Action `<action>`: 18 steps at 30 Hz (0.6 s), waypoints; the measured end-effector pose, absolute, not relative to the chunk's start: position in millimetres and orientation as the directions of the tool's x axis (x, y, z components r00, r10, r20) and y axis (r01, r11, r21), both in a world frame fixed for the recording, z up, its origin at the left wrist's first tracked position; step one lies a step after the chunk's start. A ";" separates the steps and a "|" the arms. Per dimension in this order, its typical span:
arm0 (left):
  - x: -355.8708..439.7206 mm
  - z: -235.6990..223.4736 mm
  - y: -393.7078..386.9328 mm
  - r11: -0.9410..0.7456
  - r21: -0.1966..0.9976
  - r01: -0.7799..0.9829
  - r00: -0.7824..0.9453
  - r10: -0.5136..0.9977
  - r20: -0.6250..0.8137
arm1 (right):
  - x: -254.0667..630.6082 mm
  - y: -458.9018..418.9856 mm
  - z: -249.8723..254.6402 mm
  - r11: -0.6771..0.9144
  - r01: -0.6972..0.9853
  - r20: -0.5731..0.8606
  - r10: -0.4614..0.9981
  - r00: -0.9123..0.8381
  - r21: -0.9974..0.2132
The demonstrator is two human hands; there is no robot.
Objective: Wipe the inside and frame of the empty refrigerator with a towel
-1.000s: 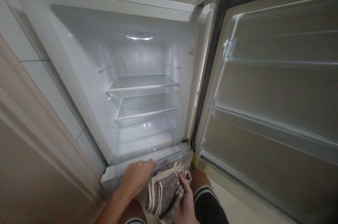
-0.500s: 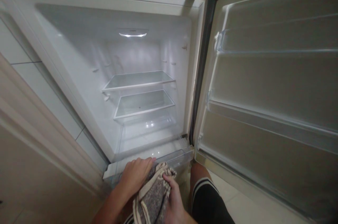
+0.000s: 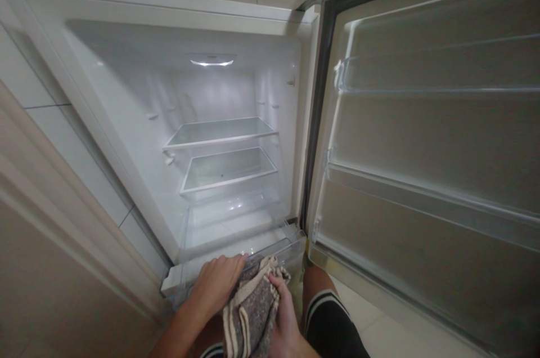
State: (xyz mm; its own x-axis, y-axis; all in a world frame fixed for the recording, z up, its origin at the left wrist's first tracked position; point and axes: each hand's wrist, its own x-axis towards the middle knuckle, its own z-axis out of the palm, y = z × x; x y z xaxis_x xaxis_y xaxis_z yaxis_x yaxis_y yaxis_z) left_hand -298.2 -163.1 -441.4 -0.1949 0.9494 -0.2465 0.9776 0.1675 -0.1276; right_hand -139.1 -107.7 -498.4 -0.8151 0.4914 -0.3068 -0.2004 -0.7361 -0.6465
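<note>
A clear drawer (image 3: 274, 251) is pulled out at the bottom of the open fridge (image 3: 177, 31). My left hand (image 3: 219, 282) is curled over the drawer's front edge, its fingertips hidden behind the rim. In my right hand (image 3: 284, 307) is a bunched grey-brown cloth (image 3: 253, 307) with cream edging, the thumb pressed on its top. The cloth lies against the drawer front, just right of my left hand. What the cloth covers on the drawer is hidden.
Two glass shelves (image 3: 223, 131) sit inside beneath a lit lamp (image 3: 211, 59). The fridge door (image 3: 422, 138), with clear door racks, stands wide open on the right. A tiled wall (image 3: 80, 150) runs along the left. My bare knee (image 3: 318, 279) is below the door.
The cloth and my right hand have shifted slightly right along the drawer front. My left hand stays on the edge. The whole view has moved a little.
</note>
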 end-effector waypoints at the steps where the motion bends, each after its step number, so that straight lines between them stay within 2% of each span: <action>1: -297.5 -441.1 -162.9 0.164 -0.132 0.978 -0.193 0.950 -0.247 | -138.9 -106.9 -498.4 -0.734 -0.201 -0.301 0.490 -0.819 -0.649; 6: -295.3 -437.6 -168.4 0.176 -0.159 0.971 -0.215 0.938 -0.272 | -129.6 -94.8 -505.1 -0.738 -0.206 -0.313 0.499 -0.808 -0.643; 9: -294.4 -435.4 -172.3 0.185 -0.164 0.969 -0.228 0.925 -0.303 | -122.3 -88.4 -511.7 -0.779 -0.214 -0.337 0.477 -0.812 -0.590; 14: -290.5 -437.9 -171.3 0.178 -0.142 0.974 -0.217 0.915 -0.341 | -118.2 -90.7 -519.9 -0.831 -0.167 -0.353 0.396 -0.848 -0.530; 18: -290.0 -443.4 -169.6 0.188 -0.098 0.977 -0.210 0.926 -0.315 | -121.3 -95.7 -524.9 -0.873 -0.042 -0.370 0.249 -0.895 -0.485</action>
State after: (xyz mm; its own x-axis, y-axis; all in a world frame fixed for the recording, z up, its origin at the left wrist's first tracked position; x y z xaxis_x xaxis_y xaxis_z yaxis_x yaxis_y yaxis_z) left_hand -290.0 -169.6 -443.4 -0.2098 0.9256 -0.3151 0.9772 0.1880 -0.0984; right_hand -121.3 -95.7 -524.9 -0.8951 0.2487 -0.3701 -0.0420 -0.8734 -0.4852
